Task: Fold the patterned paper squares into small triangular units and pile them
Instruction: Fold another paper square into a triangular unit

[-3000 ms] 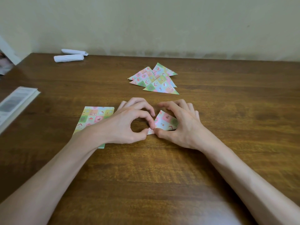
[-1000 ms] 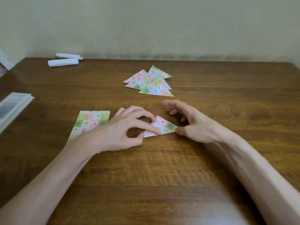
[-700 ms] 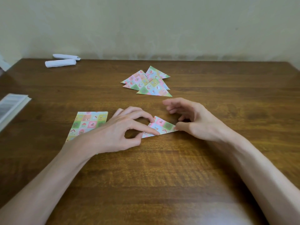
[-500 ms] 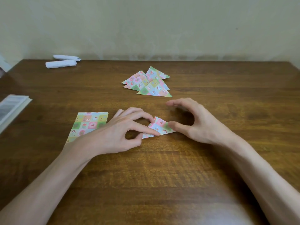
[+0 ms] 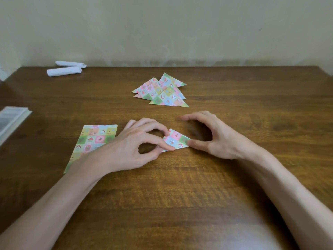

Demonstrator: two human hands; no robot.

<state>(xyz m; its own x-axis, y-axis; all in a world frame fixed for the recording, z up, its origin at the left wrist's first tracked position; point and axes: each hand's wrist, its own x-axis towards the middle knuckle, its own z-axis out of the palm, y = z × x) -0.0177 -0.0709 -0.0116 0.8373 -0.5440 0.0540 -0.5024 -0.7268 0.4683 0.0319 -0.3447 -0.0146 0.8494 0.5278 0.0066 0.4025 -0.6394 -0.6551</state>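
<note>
Lifted off the paper since three seconds ago are the fingers of the right hand (image 5: pixel 219 139), which were then laid over the folded triangle (image 5: pixel 177 139). They are now arched clear above the table (image 5: pixel 180 195) and held loose, with nothing gripped. Only the straight thumb is pressed against the triangle's right corner. The left hand (image 5: pixel 133 148) is seen as before: the triangle's left end is pinched between the index fingertip on top and the thumb at the near edge, with the other fingers curled behind. The triangle is kept flat on the table between the two hands, pattern side up.

Just left of the left hand, partly covered by its wrist, a stack of unfolded squares (image 5: pixel 95 138) is laid flat. Farther back, near table centre, a pile of finished triangles (image 5: pixel 162 92) is spread, overlapping one another. Two white paper rolls (image 5: pixel 64 71) are placed at the far left edge by the wall (image 5: pixel 162 29). A booklet (image 5: pixel 10 120) is cut off by the left border.
</note>
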